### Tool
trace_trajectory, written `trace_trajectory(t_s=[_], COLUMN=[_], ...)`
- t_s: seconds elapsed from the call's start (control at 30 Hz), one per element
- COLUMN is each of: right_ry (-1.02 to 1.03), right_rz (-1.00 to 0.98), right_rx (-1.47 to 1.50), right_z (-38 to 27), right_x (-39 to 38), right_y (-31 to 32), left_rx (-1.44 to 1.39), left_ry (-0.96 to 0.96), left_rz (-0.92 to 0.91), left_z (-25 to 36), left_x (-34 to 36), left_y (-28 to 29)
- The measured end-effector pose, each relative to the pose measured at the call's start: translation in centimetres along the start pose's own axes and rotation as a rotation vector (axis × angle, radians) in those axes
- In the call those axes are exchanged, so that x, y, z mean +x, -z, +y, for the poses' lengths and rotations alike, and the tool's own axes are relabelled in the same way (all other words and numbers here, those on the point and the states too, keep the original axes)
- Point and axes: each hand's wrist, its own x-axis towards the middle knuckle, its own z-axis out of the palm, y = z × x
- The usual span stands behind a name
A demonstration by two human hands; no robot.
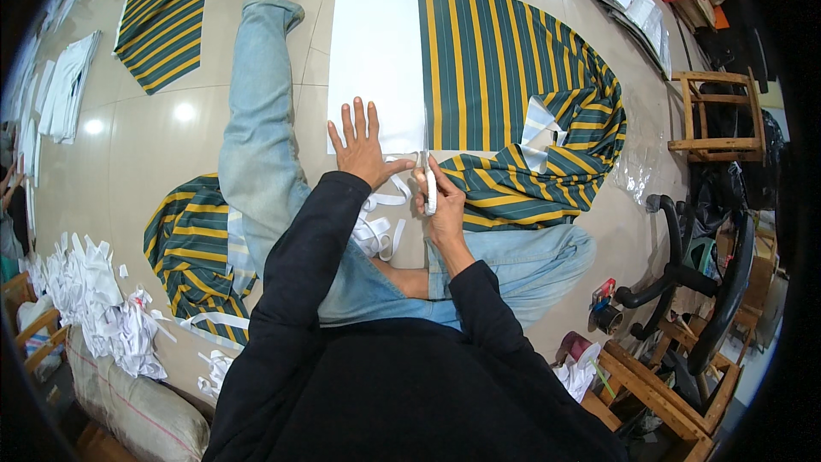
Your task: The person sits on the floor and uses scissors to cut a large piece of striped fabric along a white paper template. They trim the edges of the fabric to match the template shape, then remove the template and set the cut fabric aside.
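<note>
A white sheet (376, 51) lies flat on the floor, its right edge meeting green-and-yellow striped fabric (479, 68). My left hand (359, 147) presses on the sheet's lower part, fingers spread, the thumb pointing toward the scissors. In my right hand (446, 210) is a pair of scissors (430, 192) with pale handles. Its blades point away from me along the line where sheet and fabric meet; how far apart they are cannot be told. The fabric's right side is bunched up, with a pale underside showing at a fold. Curled white strips (376, 235) lie just below my left hand.
My outstretched leg (265, 94) borders the sheet's left. More striped fabric lies in a bunch (192, 239) at left and a flat piece (167, 21) at far left. White scraps (94, 299) pile beside a sack (128, 398). A wooden stool (718, 150) stands at right.
</note>
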Motion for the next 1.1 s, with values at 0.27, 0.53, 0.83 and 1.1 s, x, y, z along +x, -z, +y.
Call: trace_trajectory(t_s=[0.27,0.53,0.83,1.1], right_ry=[-0.010,0.058,0.001,0.049], right_rz=[0.002,0.006,-0.009,-0.019], right_rx=[0.074,0.008,0.040,0.024], right_z=[-2.9,-2.6,-3.3,-4.8], right_x=[0.8,3.1,3.7,7.0], right_y=[-0.9,-1.9,-1.6,-3.0], left_rx=[0.000,0.008,0.016,0.009], left_ry=[0.026,0.006,0.017,0.018], left_rz=[-0.026,0.013,-0.003,-0.024], left_z=[0.5,0.2,0.1,0.5], left_x=[-0.1,-0.2,-0.2,-0.2], left_y=[0.9,0.5,0.5,0.9])
